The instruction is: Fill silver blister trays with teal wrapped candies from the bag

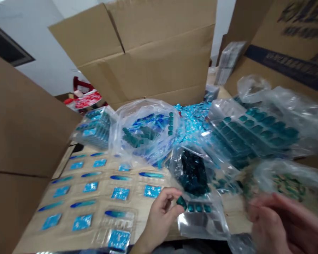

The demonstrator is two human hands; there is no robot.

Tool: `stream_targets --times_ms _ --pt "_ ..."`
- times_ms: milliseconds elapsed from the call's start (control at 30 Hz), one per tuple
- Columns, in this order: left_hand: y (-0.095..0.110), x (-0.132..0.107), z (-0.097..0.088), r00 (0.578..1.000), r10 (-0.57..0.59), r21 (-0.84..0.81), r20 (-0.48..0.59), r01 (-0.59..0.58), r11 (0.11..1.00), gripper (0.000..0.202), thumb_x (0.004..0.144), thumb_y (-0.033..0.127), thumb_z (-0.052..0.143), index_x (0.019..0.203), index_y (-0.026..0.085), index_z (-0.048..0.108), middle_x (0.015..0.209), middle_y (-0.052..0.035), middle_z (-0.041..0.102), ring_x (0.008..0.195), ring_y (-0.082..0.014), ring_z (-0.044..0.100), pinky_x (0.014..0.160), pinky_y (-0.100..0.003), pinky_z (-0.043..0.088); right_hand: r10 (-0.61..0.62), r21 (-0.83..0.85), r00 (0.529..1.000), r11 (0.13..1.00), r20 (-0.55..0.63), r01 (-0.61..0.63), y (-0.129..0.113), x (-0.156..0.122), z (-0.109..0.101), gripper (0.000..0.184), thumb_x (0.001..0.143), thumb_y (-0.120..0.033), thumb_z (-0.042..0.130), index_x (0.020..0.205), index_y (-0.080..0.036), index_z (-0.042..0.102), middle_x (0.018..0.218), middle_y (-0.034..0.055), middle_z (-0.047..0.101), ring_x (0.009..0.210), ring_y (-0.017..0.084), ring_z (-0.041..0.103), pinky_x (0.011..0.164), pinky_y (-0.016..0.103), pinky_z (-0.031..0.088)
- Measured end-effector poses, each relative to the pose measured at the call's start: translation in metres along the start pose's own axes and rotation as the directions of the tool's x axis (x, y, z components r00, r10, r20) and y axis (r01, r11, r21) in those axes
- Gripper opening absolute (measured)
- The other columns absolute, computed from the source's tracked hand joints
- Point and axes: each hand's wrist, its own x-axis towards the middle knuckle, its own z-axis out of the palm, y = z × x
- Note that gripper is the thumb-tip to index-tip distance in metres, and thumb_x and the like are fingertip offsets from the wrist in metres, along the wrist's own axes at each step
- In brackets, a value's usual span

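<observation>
Left of a crinkled clear plastic bag of dark teal faceted pieces [193, 173], a flat tan corrugated cardboard flap [21, 123] stands up, and rows of clear moulded plastic blister trays [95, 201] holding glittery blue squares and slim blue slivers lie nearer the camera. Just below the bag, the left hand [159, 218] pinches one glossy teal piece [181, 202] between thumb and fingertips, beside a silver-backed blister strip [201, 220] of teal pieces. Right of the bag, the blurred right hand [275, 225] curls its fingers [259, 208] near a cloudy plastic bag [288, 180]; whether they grip it, I cannot tell.
</observation>
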Motion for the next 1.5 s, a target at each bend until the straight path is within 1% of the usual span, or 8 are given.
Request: stream_targets --times_ms 67,133,233,500,700,900,1133,1500 --pt "0.002 0.004 0.004 1.0 -0.001 -0.041 -0.014 0.001 0.999 0.031 0.07 0.043 0.078 0.087 0.019 0.067 0.074 -0.0002 0.064 0.07 -0.0132 0.06 0.067 -0.022 0.047 -0.079 0.008 0.96 0.997 0.269 0.079 0.01 0.002 0.006 0.026 0.084 -0.023 0.065 0.109 -0.031 0.066 0.086 0.0021 0.067 0.07 0.016 0.064 0.064 0.025 0.055" --pt "0.002 0.007 0.006 1.0 0.001 -0.065 -0.012 -0.002 0.998 0.032 0.071 0.044 0.077 0.086 0.019 0.066 0.074 0.0006 0.063 0.069 -0.0122 0.058 0.067 -0.021 0.046 -0.168 0.07 0.816 0.985 0.553 0.155 0.022 -0.004 0.02 0.029 0.083 -0.022 0.066 0.111 -0.032 0.067 0.093 0.0022 0.069 0.066 0.014 0.066 0.058 0.02 0.055" --pt "-0.002 0.004 0.005 1.0 0.002 -0.104 0.025 0.0 0.995 0.03 0.073 0.042 0.076 0.089 0.021 0.063 0.075 0.0018 0.063 0.072 -0.0117 0.059 0.069 -0.021 0.045 -0.2 0.114 0.699 0.979 0.687 0.169 0.036 -0.021 0.037 0.044 0.085 -0.019 0.065 0.126 -0.034 0.059 0.1 0.0032 0.071 0.083 0.016 0.071 0.069 0.02 0.058" --pt "-0.006 -0.013 -0.003 0.981 -0.039 0.044 0.19 0.031 0.999 0.021 0.082 0.03 0.069 0.101 0.024 0.063 0.098 -0.0026 0.068 0.095 -0.0159 0.063 0.086 -0.025 0.048 -0.046 0.136 0.769 0.989 0.638 -0.054 0.027 -0.031 0.026 0.027 0.082 -0.013 0.064 0.102 -0.029 0.071 0.087 0.0018 0.073 0.071 0.014 0.069 0.064 0.018 0.056" --pt "-0.02 -0.03 0.003 0.98 0.119 0.151 0.161 -0.144 0.978 0.018 0.083 0.033 0.067 0.097 0.022 0.067 0.087 -0.0027 0.067 0.084 -0.0162 0.064 0.078 -0.024 0.051 0.117 0.087 0.761 0.971 0.638 -0.222 0.03 -0.054 0.015 0.019 0.08 -0.023 0.066 0.097 -0.027 0.075 0.083 0.0038 0.074 0.064 0.016 0.066 0.06 0.024 0.056" --pt "-0.033 -0.056 -0.001 0.956 -0.017 0.394 0.294 -0.105 0.913 0.017 0.087 0.03 0.061 0.1 0.022 0.067 0.09 -0.0035 0.07 0.085 -0.018 0.066 0.079 -0.026 0.052 0.249 -0.033 0.721 0.953 0.647 -0.3 0.042 -0.08 -0.021 0.014 0.078 -0.03 0.07 0.089 -0.024 0.075 0.073 0.0007 0.071 0.06 0.014 0.062 0.056 0.023 0.051" --pt "-0.057 -0.048 -0.01 0.841 0.211 0.636 0.498 -0.52 0.57 0.014 0.092 0.021 0.052 0.096 0.021 0.064 0.085 -0.0036 0.07 0.08 -0.0197 0.064 0.075 -0.032 0.047 0.249 -0.349 0.836 0.934 0.489 -0.075 0.083 -0.063 -0.057 0.021 0.085 -0.027 0.061 0.103 -0.021 0.072 0.078 0.0037 0.068 0.062 0.015 0.058 0.062 0.027 0.051" --pt "-0.074 -0.032 0.003 0.813 -0.036 0.8 0.582 -0.564 0.207 0.013 0.093 0.017 0.052 0.09 0.018 0.064 0.088 -0.0028 0.07 0.084 -0.0195 0.063 0.078 -0.033 0.044 0.207 -0.437 0.679 0.88 0.704 0.185 0.124 -0.047 -0.027 0.025 0.088 -0.029 0.057 0.107 -0.021 0.072 0.087 0.0074 0.07 0.077 0.022 0.067 0.069 0.031 0.052"
